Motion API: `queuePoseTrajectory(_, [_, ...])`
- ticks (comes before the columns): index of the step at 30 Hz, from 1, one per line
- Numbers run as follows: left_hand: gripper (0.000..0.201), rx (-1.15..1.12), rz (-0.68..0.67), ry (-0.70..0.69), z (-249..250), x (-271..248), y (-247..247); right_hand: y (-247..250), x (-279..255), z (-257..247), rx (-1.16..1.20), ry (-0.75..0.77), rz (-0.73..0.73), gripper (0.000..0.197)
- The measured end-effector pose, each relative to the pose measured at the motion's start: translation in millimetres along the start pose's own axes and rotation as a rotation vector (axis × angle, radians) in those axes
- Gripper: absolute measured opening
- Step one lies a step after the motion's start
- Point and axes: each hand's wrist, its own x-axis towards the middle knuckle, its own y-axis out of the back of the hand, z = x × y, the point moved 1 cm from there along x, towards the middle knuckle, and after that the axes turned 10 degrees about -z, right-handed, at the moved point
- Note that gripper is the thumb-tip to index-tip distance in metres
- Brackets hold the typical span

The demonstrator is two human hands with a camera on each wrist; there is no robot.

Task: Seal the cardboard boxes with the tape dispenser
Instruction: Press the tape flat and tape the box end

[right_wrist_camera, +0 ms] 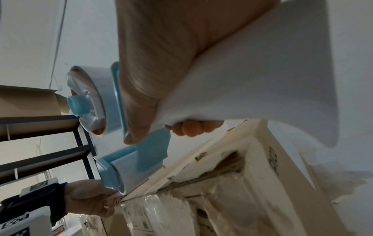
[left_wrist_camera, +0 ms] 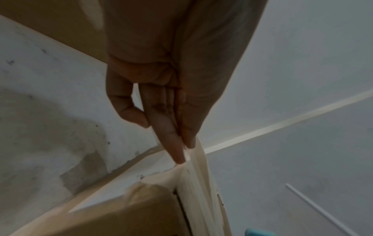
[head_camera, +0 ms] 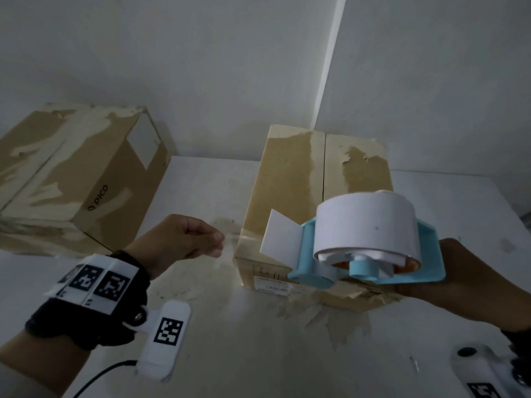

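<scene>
A worn cardboard box (head_camera: 287,182) stands on the white table, its top flaps closed along a centre seam. My right hand (head_camera: 448,271) grips a blue tape dispenser (head_camera: 370,271) with a white roll (head_camera: 365,222), held above the box's near edge; a loose white flap sticks out to its left. In the right wrist view my thumb and fingers wrap the dispenser (right_wrist_camera: 125,169). My left hand (head_camera: 212,242) hovers by the box's near-left corner, thumb and fingers pinching a thin pale strip of tape (left_wrist_camera: 197,159) that runs down to the box (left_wrist_camera: 113,212).
A second, larger box (head_camera: 71,173) with torn tape marks lies at the back left against the wall. The table (head_camera: 258,354) is stained with tape residue in front of the middle box. Dark metal shelving (right_wrist_camera: 40,143) shows in the right wrist view.
</scene>
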Motion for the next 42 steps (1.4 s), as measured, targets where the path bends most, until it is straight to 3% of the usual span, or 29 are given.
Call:
queuePoseTrajectory(4, [0.009, -0.014, 0.003, 0.021, -2.9, 2.1, 3.4, -2.4, -0.5, -2.2, 0.004, -0.050, -0.012, 0.057])
queuePoseTrajectory(5, [0.009, -0.017, 0.003, 0.017, -2.6, 2.3, 3.7, -3.1, -0.2, -2.7, 0.008, -0.052, 0.000, 0.055])
queuePoseTrajectory(8, [0.009, -0.019, -0.005, 0.013, -3.2, 3.4, 3.9, -5.5, 3.3, -0.1, 0.006, -0.073, 0.006, 0.018])
queuePoseTrajectory(9, [0.009, -0.017, -0.007, 0.018, -3.9, 3.6, 3.6, -5.5, 4.4, 1.8, -0.002, -0.080, 0.001, 0.013])
queuePoseTrajectory(11, [0.010, -0.012, -0.010, 0.029, -5.6, 4.4, 2.1, -5.5, 4.8, 5.3, -0.041, -0.101, -0.013, 0.024])
queuePoseTrajectory(13, [0.011, -0.009, -0.012, 0.033, -7.1, 5.3, 0.3, -5.5, 2.1, 3.0, -0.051, -0.121, -0.036, 0.022])
queuePoseTrajectory(15, [0.012, -0.017, -0.013, 0.030, -8.0, 6.3, -1.1, -4.5, -0.4, 0.6, -0.023, -0.099, -0.031, 0.049])
queuePoseTrajectory(17, [0.012, -0.027, -0.015, 0.027, -8.7, 7.2, -1.8, -4.0, -1.8, 2.0, -0.027, -0.092, -0.002, 0.056])
queuePoseTrajectory(20, [0.012, -0.037, -0.013, 0.027, -11.4, 8.3, -3.0, -3.8, 2.4, 3.0, -0.032, -0.100, -0.020, 0.026])
queuePoseTrajectory(21, [0.012, -0.039, -0.012, 0.029, -12.4, 8.7, -3.2, -3.9, 3.2, 3.1, -0.028, -0.105, -0.034, 0.025])
queuePoseTrajectory(24, [0.012, -0.053, -0.007, 0.044, -16.6, 10.4, -3.7, -4.5, 4.1, 3.8, -0.070, -0.105, -0.039, 0.065])
queuePoseTrajectory(25, [0.012, -0.059, -0.008, 0.054, -18.0, 11.4, -4.7, -4.3, 3.1, 3.1, -0.081, -0.111, -0.032, 0.070])
queuePoseTrajectory(26, [0.011, -0.066, -0.012, 0.067, -19.5, 12.6, -6.5, -4.3, 2.7, 2.4, -0.095, -0.108, -0.033, 0.067])
queuePoseTrajectory(29, [0.012, -0.068, -0.047, 0.108, -23.3, 17.6, -14.9, -5.9, 4.6, 5.7, -0.127, -0.092, -0.034, 0.027])
queuePoseTrajectory(33, [0.014, 0.006, -0.082, 0.146, -24.2, 25.2, -21.2, -7.5, 6.6, 12.6, -0.141, -0.096, -0.054, 0.034])
queuePoseTrajectory(36, [0.014, 0.053, -0.096, 0.143, -22.0, 28.9, -21.9, -7.6, 2.3, 10.6, -0.112, -0.119, -0.015, 0.026])
queuePoseTrajectory(38, [0.010, 0.098, -0.102, 0.180, -24.9, 30.2, -25.1, -9.3, 3.3, 5.7, -0.104, -0.102, -0.015, 0.040])
queuePoseTrajectory(40, [0.011, 0.101, -0.109, 0.236, -30.1, 28.6, -28.9, -13.4, 6.9, 5.5, -0.108, -0.111, -0.031, 0.025])
queuePoseTrajectory(42, [0.010, 0.123, -0.121, 0.246, -30.6, 30.4, -31.2, -12.1, 8.8, 5.5, -0.118, -0.124, -0.026, 0.029])
